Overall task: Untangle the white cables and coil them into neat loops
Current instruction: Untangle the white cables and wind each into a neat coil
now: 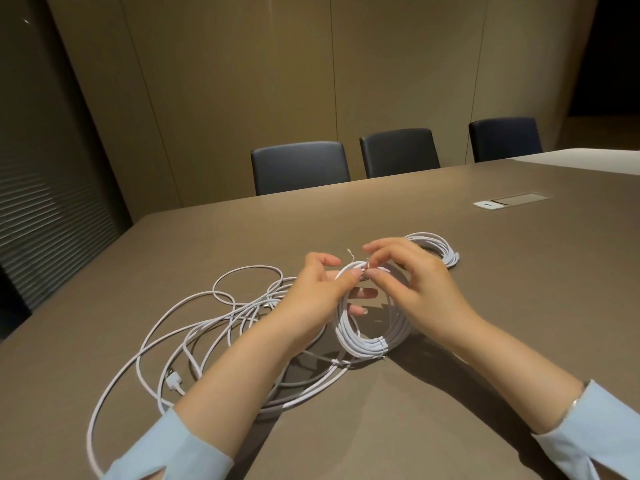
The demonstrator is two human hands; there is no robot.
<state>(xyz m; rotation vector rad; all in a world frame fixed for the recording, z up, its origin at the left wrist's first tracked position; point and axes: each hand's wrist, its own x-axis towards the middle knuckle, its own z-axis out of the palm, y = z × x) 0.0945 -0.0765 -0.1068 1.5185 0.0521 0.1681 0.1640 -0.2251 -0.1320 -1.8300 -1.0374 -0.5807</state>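
Two hands work above the brown desk point(433, 375), both on one coil of white cable point(367, 337) held upright near desk centre. Left hand point(311, 299) grips the coil's left side, thumb pressed on top of the strands, fingers curled through the loop. Right hand point(412, 282) pinches at the coil's top with thumb and forefinger, right where a thin twist tie point(351, 255) sticks up; other fingers spread loosely over the loop. A second tie point(381, 345) binds the coil's lower edge. Behind the right hand, a finished coil point(443, 252) lies flat on the desk, partly hidden by the fingers. Left of the hands, loose tangled cable point(194, 327) sprawls in big overlapping loops, running under the left forearm; a white plug point(174, 382) lies among it. Light blue sleeves point(166, 452) on both arms. Far side: three dark chairs point(299, 169) against the desk edge, a socket panel point(512, 201) set in the desk at right.
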